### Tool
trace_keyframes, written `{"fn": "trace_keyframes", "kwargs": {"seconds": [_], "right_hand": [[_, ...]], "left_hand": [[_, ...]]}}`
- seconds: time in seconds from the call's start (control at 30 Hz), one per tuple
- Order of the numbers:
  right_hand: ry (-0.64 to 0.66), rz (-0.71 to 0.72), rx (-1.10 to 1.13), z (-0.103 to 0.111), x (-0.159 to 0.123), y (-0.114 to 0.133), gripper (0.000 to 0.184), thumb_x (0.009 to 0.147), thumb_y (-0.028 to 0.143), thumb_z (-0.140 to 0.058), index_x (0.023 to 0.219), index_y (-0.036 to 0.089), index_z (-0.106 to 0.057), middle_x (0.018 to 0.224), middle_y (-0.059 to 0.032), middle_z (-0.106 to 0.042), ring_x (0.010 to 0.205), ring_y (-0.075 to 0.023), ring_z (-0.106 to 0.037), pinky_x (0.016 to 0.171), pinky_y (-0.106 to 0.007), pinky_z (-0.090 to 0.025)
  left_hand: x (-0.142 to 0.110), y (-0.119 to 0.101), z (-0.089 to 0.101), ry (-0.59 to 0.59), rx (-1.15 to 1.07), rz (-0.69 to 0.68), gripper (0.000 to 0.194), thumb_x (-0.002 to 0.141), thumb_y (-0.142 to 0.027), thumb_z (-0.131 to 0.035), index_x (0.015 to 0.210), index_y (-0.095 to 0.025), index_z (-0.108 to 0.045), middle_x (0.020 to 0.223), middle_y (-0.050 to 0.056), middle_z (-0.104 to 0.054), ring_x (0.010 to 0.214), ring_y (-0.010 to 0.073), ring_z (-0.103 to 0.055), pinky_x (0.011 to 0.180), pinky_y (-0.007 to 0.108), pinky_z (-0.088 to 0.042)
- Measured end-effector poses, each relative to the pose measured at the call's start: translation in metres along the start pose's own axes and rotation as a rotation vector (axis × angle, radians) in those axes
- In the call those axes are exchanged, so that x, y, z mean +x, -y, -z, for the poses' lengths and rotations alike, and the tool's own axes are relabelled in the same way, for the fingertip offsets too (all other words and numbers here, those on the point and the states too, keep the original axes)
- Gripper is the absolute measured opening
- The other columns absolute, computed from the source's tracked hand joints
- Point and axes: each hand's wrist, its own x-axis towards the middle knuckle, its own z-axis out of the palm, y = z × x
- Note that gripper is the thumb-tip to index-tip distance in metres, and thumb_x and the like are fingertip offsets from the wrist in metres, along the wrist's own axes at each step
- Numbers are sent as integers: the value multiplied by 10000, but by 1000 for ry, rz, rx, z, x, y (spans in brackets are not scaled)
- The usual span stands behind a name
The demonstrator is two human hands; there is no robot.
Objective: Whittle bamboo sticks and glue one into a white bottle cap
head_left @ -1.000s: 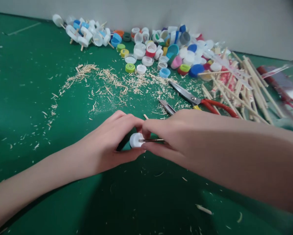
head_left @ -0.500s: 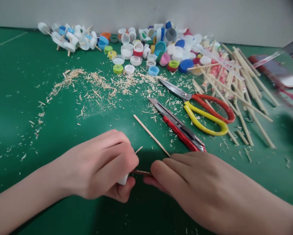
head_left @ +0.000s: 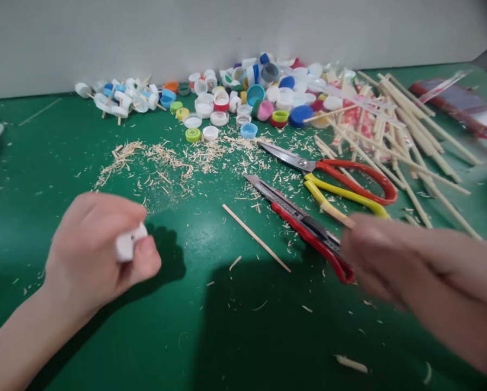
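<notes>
Gripping fingers, left: The left hand (head_left: 94, 244), left of centre in the frame, is curled closed around a white cap (head_left: 125, 247), thumb along its lower side. The pinch leaves a face with a small dark spot, perhaps a hole, showing, probably so that this face stays in view and reachable.

Fingers, right: The right hand (head_left: 414, 266), at the right edge, is blurred. Its fingers are bunched and appear to pinch one end of a pale rod (head_left: 336, 214), whose free end points to the upper left; how firm the hold is cannot be told.

Loose stick: A thin stick (head_left: 256, 238) lies slantwise at the centre, between the hands and touching neither.

Utility knife: The red knife (head_left: 298, 218) lies right of centre, blade end to the upper left and handle near the right hand, presumably for an easy pick-up.

Scissors: The scissors (head_left: 304, 163) lie just beyond, turned the same way, likely for the same reason.

Shavings: Wood shavings (head_left: 125, 153) form a loose band across the middle, apparently pushed aside.

Caps: Mixed caps (head_left: 255, 96) crowd the top centre; at upper left, a separate cluster of caps on sticks (head_left: 121, 102) seems kept apart by kind.

Stick supply: Sticks (head_left: 414, 122) fan out at upper right, some over a red-printed wrapper (head_left: 349, 126).

Ground: A green surface (head_left: 145, 353) carries everything, backed by a pale wall (head_left: 227, 27).
</notes>
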Motion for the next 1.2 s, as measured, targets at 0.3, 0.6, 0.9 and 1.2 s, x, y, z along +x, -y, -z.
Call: {"fn": "trace_keyframes", "kwargs": {"seconds": [0.3, 0.6, 0.9, 1.2], "right_hand": [[-256, 52, -617, -11, 20, -18, 449, 1020, 401, -308, 1157, 73, -583, 1171, -193, -405, 1100, -362, -415, 947, -500, -380], [-5, 311, -530, -45, 33, 15, 150, 953, 221, -489, 930, 114, -591, 922, -106, -499, 908, -246, -414, 829, -383, -364], [265, -93, 266, -14, 51, 4, 295, 987, 358, -462, 1194, 195, -593, 693, 20, -527, 478, -66, -394, 414, -191, -266], [382, -143, 971, -12, 50, 8, 164, 1018, 261, -422, 981, 161, -547, 905, -10, -568, 803, -80, -582, 648, -139, -498]], "left_hand": [[4, -14, -25, 200, -253, 288, 245, 748, -328, -712, 882, -194, -555, 794, 11, -614, 667, 129, -588, 571, 253, -484], [10, -30, -28, 192, -476, 229, 229, 737, -214, -762, 771, -216, -535, 849, -21, -690, 806, 139, -637, 701, 260, -524], [4, -24, -27, 299, -563, 264, 226, 730, -294, -775, 841, -192, -607, 889, 33, -687, 774, 162, -655, 649, 278, -541], [0, -23, -27, 344, -575, 265, 286, 728, -359, -774, 889, -196, -603, 883, 20, -656, 768, 149, -635, 641, 263, -520]]}}
